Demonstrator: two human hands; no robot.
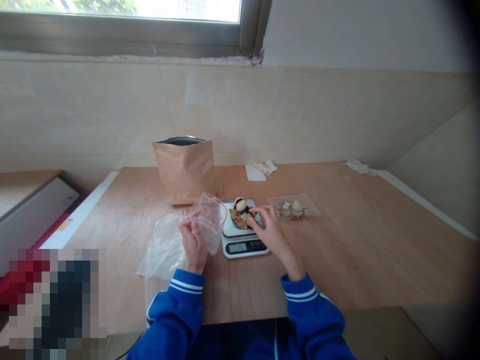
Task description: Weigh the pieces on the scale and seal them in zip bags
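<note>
A: What are the dried pieces like?

B: Irregular and curled: tan-brown, cap-like fragments at the lower edge, dark bits between them, and one smooth, pale, rounded piece on top. Their exact kind cannot be told at this size.

A: And their location?

B: Heaped on the plate of the white digital scale, at the middle of the wooden table. The lit display shows digits resembling 152, too small to read with certainty.

A: State of the hands?

B: The left hand has thumb and fingers together, clamped on the clear bag, whose red-lined mouth stands open beside the scale. The right hand reaches over the plate, thumb and forefinger at the heap's right edge; whether they pinch a piece cannot be told.

A: The remaining containers?

B: Right of the scale lies a red-edged filled bag, transparent, holding brown and pale pieces with a small white packet. Behind the left hand stands an upright kraft pouch, its top gaping on a silvery lining; its depths are hidden. Near the left forearm, clear plastic bags lie overlapping and crumpled.
</note>
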